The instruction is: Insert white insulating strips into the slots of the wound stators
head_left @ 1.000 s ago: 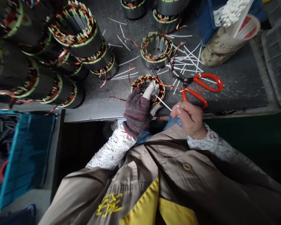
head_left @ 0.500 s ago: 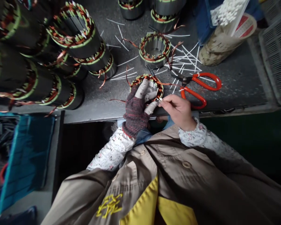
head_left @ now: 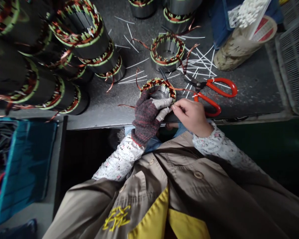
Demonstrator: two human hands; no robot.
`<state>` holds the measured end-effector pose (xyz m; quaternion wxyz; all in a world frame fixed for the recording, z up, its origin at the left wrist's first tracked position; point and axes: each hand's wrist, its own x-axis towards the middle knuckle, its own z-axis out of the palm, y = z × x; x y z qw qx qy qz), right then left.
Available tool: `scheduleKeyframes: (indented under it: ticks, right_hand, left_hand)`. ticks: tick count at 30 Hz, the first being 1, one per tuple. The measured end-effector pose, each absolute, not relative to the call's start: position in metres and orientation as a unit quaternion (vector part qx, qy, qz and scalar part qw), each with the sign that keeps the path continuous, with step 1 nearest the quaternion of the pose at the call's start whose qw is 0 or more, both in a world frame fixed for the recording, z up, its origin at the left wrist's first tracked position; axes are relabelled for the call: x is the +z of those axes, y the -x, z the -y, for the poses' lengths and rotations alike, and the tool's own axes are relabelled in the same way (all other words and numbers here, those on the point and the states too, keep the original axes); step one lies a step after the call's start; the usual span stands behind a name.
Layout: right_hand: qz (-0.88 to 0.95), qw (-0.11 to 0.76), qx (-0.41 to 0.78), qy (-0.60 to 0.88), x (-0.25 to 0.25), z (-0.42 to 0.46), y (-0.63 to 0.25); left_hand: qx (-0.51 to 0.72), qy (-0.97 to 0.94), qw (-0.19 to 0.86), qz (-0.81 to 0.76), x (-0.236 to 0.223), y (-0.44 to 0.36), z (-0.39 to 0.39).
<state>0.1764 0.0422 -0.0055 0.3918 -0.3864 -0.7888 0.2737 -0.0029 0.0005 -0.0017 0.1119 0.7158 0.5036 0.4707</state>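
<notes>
Pinching narrow at the near stator (head_left: 154, 83)'s rim, contents hidden: your bare right hand (head_left: 191, 116); resting over that stator by the bench (head_left: 102, 111) edge, grip unclear: your gloved left hand (head_left: 149, 113); rightward, red-handled cutters (head_left: 200, 85); beyond, second stator (head_left: 167, 66), white strips (head_left: 200, 63).

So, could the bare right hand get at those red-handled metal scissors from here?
Probably yes: the red-handled metal scissors lie beside the bare right hand, and nothing seems to cover their farther handle, though that hand is busy at the copper-wound metal ring.
</notes>
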Motion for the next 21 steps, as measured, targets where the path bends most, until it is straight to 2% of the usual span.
scheduleKeyframes:
  ticks: [9, 17, 21]
  right_hand:
    - [0.790, 0.428, 0.279, 0.339, 0.008, -0.033, -0.183]
    - [0.788, 0.391, 0.259, 0.398, 0.001, -0.046, -0.176]
    - [0.818, 0.332, 0.295, 0.365, 0.015, -0.040, -0.177]
  left_hand:
    - [0.437, -0.729, 0.087, -0.519, -0.003, 0.003, 0.001]
    - [0.427, -0.751, 0.072, -0.499, -0.007, 0.007, 0.000]
    - [0.422, -0.762, 0.036, -0.490, -0.004, 0.006, 0.002]
